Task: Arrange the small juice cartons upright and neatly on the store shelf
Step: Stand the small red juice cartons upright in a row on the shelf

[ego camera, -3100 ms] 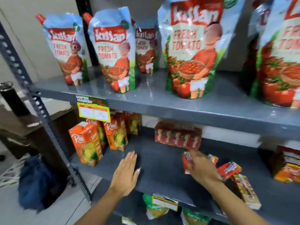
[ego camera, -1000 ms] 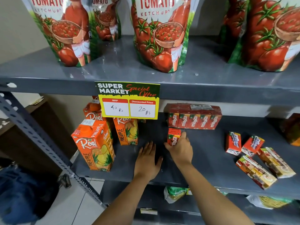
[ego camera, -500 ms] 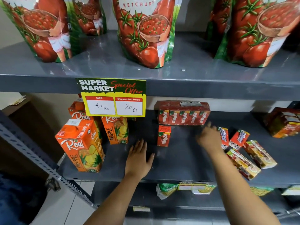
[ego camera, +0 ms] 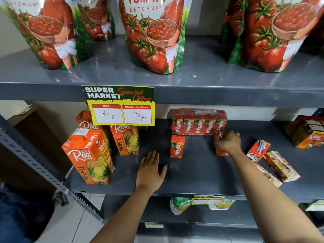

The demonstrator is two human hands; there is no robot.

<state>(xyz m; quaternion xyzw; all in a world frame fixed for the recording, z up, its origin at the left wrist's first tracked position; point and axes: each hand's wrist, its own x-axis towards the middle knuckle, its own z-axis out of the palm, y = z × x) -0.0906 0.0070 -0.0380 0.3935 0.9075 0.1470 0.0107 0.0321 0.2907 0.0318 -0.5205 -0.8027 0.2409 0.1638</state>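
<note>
One small red Maaza carton (ego camera: 177,146) stands upright on the grey middle shelf (ego camera: 196,172), in front of a shrink-wrapped pack of Maaza cartons (ego camera: 199,122). My right hand (ego camera: 228,142) is shut on a second small red carton (ego camera: 220,149), held upright just right of the standing one. My left hand (ego camera: 150,171) lies flat and open on the shelf, left of the standing carton. Further right, one small red carton (ego camera: 258,149) lies tilted and two longer cartons (ego camera: 280,166) lie on their sides.
Tall orange Real pineapple cartons (ego camera: 90,155) stand at the shelf's left end. A yellow price sign (ego camera: 121,106) hangs from the upper shelf, which carries ketchup pouches (ego camera: 154,35). More cartons (ego camera: 308,131) sit at far right. A slanted metal upright (ego camera: 35,165) borders the left.
My right hand left the first carton standing, reached right to the fallen cartons and now grips a second one upright. My left hand has stayed flat on the shelf.
</note>
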